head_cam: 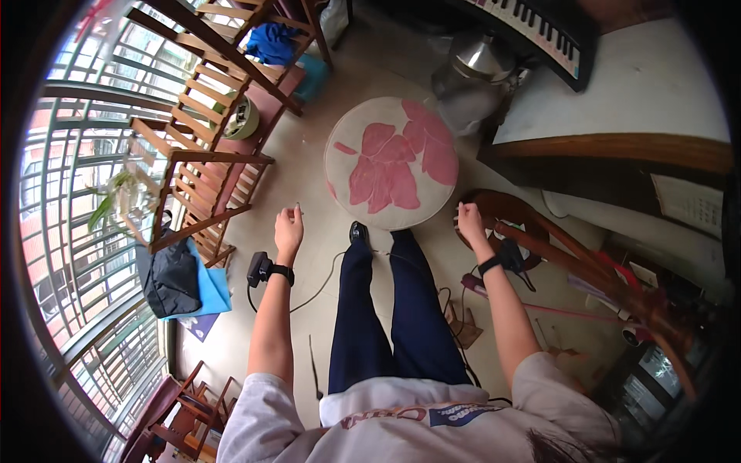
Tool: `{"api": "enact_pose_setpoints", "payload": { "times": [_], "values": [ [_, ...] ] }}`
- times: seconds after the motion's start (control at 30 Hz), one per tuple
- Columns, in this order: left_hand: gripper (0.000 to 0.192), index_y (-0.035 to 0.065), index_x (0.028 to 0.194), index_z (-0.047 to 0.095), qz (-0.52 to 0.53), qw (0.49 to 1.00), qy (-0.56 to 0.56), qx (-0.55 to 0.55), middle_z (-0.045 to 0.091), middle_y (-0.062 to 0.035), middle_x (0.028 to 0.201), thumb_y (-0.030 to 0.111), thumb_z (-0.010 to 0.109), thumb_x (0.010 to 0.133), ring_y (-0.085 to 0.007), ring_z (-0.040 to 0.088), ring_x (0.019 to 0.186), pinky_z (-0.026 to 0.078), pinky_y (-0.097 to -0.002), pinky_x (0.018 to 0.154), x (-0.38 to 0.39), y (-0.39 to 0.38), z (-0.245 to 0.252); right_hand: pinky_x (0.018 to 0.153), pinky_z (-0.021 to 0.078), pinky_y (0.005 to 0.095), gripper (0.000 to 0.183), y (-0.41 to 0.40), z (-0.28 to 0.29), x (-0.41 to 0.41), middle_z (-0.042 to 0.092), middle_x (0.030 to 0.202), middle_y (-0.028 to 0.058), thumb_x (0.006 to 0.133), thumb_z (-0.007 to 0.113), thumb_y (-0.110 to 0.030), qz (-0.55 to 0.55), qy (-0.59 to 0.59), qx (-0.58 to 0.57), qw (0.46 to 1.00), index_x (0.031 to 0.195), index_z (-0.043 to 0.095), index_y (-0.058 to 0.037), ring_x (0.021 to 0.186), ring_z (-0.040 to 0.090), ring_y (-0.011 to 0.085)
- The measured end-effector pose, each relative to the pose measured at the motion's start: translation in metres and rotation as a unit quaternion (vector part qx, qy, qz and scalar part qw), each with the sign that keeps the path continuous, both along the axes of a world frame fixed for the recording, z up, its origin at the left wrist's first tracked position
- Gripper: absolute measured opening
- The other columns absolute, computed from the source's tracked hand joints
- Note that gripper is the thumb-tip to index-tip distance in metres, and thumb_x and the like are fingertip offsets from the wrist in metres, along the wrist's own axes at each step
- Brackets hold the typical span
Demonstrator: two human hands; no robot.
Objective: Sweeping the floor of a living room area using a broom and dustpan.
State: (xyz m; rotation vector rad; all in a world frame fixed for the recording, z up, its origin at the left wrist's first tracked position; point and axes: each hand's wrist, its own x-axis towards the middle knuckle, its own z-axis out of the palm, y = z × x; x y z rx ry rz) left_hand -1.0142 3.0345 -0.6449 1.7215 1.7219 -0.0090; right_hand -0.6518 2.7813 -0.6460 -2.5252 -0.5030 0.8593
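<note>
My left hand (289,228) is raised over the floor with its fingers curled in and the thumb pointing up. Similarly curled, my right hand (470,221) is held near the lower right edge of a round padded stool (341,191). Small dark specks show at the fingertips of both hands; I see no clear object in either. The stool's cream cover bears pink flower shapes, and it stands in front of my feet, between the hands. Each wrist wears a black strap with a small device, one on the left (261,269) and one on the right (512,256).
A slatted wooden plant stand (200,156) with a potted plant (242,118) stands left, by a barred window (87,191). On the right are a wooden chair (556,237), a white-topped table (637,75) and an electronic keyboard (538,26). Cables (324,289) cross the floor.
</note>
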Motion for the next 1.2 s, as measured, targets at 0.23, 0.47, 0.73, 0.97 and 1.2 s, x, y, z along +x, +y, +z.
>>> {"api": "enact_pose_setpoints", "payload": {
  "times": [0.23, 0.47, 0.73, 0.97, 1.2],
  "values": [
    [0.047, 0.0056, 0.098, 0.058, 0.004, 1.0, 0.024, -0.008, 0.057, -0.0179, 0.099, 0.048, 0.04, 0.09, -0.0344, 0.056, 0.094, 0.045, -0.0415, 0.08, 0.069, 0.029, -0.078, 0.08, 0.0429, 0.0516, 0.039, 0.041, -0.109, 0.079, 0.049, 0.112, 0.0214, 0.092, 0.034, -0.046, 0.024, -0.05, -0.184, 0.981, 0.105, 0.048, -0.0122, 0.098, 0.051, 0.0429],
    [0.051, 0.0068, 0.102, 0.053, -0.055, 0.998, 0.035, -0.008, 0.055, -0.0205, 0.098, 0.053, 0.036, 0.09, -0.0382, 0.055, 0.093, 0.044, -0.043, 0.08, 0.093, 0.039, -0.154, 0.085, 0.0402, 0.0498, 0.056, 0.061, -0.176, 0.128, 0.051, 0.109, 0.0263, 0.092, 0.027, -0.053, 0.122, -0.069, -0.14, 0.98, 0.108, 0.049, -0.0045, 0.101, 0.048, 0.0449],
    [0.045, 0.0048, 0.088, 0.051, 0.037, 0.995, -0.071, -0.053, 0.057, -0.0163, 0.072, 0.048, 0.041, 0.09, -0.0332, 0.058, 0.074, 0.044, -0.039, 0.068, 0.093, 0.036, -0.183, 0.084, 0.0384, 0.032, 0.05, 0.053, -0.208, 0.154, 0.055, 0.098, 0.0168, 0.095, 0.037, -0.042, 0.116, 0.103, 0.066, 0.986, 0.106, 0.051, 0.0044, 0.093, 0.051, 0.0238],
    [0.034, 0.0016, 0.074, 0.045, 0.06, 0.958, -0.274, -0.054, 0.034, -0.0025, 0.062, 0.03, 0.048, 0.093, -0.0101, 0.032, 0.06, 0.033, -0.0263, 0.055, 0.082, 0.04, -0.206, 0.081, 0.037, 0.0236, 0.046, 0.051, -0.207, 0.159, 0.054, 0.096, 0.0019, 0.095, 0.04, -0.039, 0.086, 0.149, 0.093, 0.981, 0.108, 0.053, 0.0032, 0.088, 0.046, 0.0106],
    [0.032, 0.0052, 0.071, 0.039, 0.09, 0.937, -0.334, -0.046, 0.026, 0.0072, 0.068, 0.024, 0.045, 0.096, -0.0038, 0.025, 0.063, 0.024, -0.0215, 0.053, 0.065, 0.027, -0.195, 0.087, 0.0365, 0.024, 0.048, 0.063, -0.176, 0.155, 0.052, 0.113, 0.0021, 0.095, 0.043, -0.036, 0.032, 0.198, 0.108, 0.974, 0.124, 0.047, 0.0019, 0.101, 0.046, 0.0101]
  ]
}}
